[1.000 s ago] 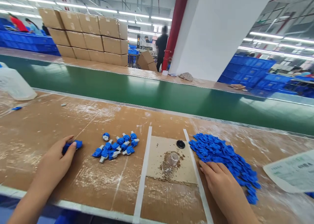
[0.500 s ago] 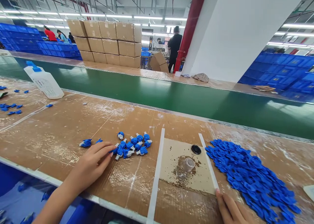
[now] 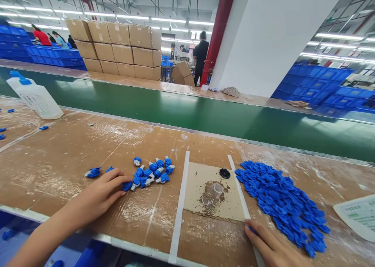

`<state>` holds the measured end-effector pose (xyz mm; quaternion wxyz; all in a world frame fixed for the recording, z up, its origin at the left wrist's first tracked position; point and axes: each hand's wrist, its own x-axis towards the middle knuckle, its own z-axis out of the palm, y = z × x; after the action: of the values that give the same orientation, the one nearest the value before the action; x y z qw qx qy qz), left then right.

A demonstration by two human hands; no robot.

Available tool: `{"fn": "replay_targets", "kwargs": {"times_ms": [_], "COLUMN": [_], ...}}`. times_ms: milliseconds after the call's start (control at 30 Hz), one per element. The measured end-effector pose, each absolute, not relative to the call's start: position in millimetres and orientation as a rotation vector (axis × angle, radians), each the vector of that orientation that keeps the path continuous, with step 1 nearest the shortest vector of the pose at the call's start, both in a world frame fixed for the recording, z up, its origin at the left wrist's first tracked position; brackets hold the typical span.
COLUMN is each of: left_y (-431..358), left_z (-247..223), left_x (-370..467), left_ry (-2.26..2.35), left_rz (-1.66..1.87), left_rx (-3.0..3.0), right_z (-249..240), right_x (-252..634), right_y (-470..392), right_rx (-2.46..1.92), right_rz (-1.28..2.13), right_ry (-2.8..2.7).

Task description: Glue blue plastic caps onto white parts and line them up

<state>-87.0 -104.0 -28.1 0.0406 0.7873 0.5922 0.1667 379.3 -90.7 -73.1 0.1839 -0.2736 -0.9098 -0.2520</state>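
Observation:
My left hand (image 3: 98, 196) lies flat on the cardboard-covered bench (image 3: 58, 150) with fingers stretched out. Its fingertips touch the near edge of a small cluster of blue-and-white plastic parts (image 3: 150, 172). One loose blue part (image 3: 93, 172) lies just left of this hand. My right hand (image 3: 271, 246) rests at the bottom edge of the view, partly cut off, fingers extended beside the near end of a large pile of blue parts (image 3: 281, 200). A blue piece shows at its fingertips; I cannot tell whether it is gripped.
Between two white strips (image 3: 179, 204) lies a brown pad (image 3: 199, 202) with a small clear cup (image 3: 216, 189) and a black disc (image 3: 224, 173). A white bottle (image 3: 36, 99) stands far left. A green conveyor belt (image 3: 205, 118) runs behind. A printed sheet (image 3: 359, 214) lies right. Stacked cartons (image 3: 117, 48) and a standing person (image 3: 200, 54) are beyond.
My left hand let go of a blue part at the left and reached right to the small cluster. My right hand drew back from the big pile toward the bench's near edge.

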Motion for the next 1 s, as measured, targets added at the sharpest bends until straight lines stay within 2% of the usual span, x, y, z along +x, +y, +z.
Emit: {"fn": "replay_targets", "kwargs": {"times_ms": [300, 400, 533, 633, 733, 867, 1000], "left_y": [-100.9, -111.3, -129.5, -137.2, -136.9, -132.4, -129.8], "left_z": [-37.4, -34.2, -27.5, -24.3, -23.5, -24.2, -25.9], "left_x": [-92.5, -85.1, -59.0, -23.5, 19.8, 76.6, 115.5], "left_ry": [1.977, 2.107, 2.180, 1.981, 1.629, 1.186, 0.976], "left_rz": [0.531, 0.752, 1.075, 1.310, 1.352, 1.243, 1.175], "left_rx": [2.285, 2.103, 1.498, 1.118, 0.851, 0.616, 0.528], "right_z": [-58.2, -51.0, -52.6, -55.0, -52.7, -46.4, -41.9], "right_x": [355.9, 328.3, 307.2, 306.7, 308.5, 300.3, 282.9], "right_y": [-77.9, -62.9, -44.1, -38.8, -44.2, -68.3, -100.3], "right_rx": [-1.164, -1.123, -1.071, -1.087, -1.116, -1.089, -0.883], "right_rz": [0.027, 0.177, 0.280, 0.357, 0.513, 1.012, 1.484], "right_ry": [-2.153, -2.098, -2.146, -2.167, -2.014, -1.494, -0.983]}}
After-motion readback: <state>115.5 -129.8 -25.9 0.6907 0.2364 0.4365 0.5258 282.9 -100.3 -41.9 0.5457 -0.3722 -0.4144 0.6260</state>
